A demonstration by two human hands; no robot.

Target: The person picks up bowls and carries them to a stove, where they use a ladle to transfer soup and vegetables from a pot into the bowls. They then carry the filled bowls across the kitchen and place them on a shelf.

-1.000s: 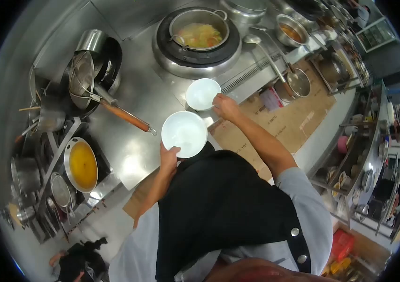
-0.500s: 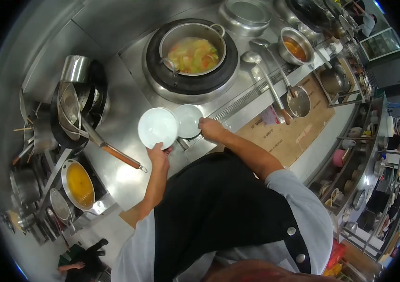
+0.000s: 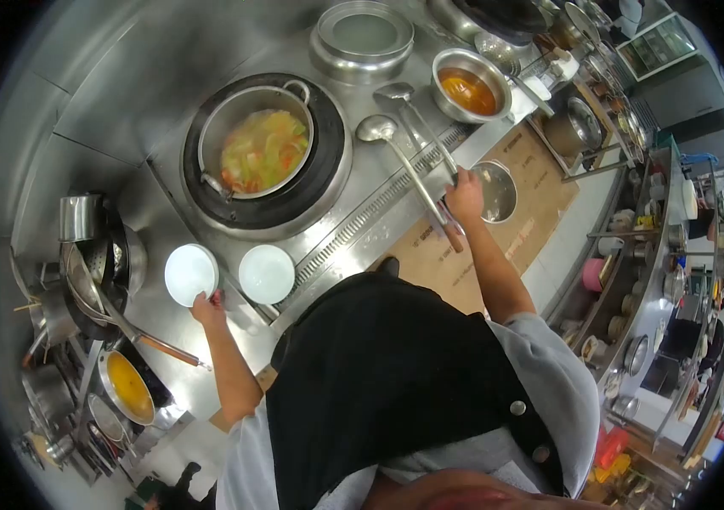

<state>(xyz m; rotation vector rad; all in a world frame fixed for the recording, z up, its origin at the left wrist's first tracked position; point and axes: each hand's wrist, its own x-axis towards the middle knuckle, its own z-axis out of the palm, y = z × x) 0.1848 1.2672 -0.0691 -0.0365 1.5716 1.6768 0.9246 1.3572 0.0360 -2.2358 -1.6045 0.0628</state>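
In the head view my left hand is closed on the rim of a white bowl above the steel counter. Beside it, to the right, a second white bowl sits on the counter, touched by neither hand. My right hand has its fingers wrapped round the handle of a metal ladle, whose head rests on the stovetop. Another ladle, with a wooden handle end, lies alongside it. A pot of vegetable soup stands on the black burner ring to the left of the ladles.
A steel bowl of orange-red liquid and a lidded steel pot stand at the back. Right of my hand hangs a metal pot by the counter edge. At left are a strainer and a pan of yellow liquid.
My right hand has let go of the second white bowl, now on the counter, and moved right onto a ladle handle. My left hand still holds its bowl. The view has shifted right.
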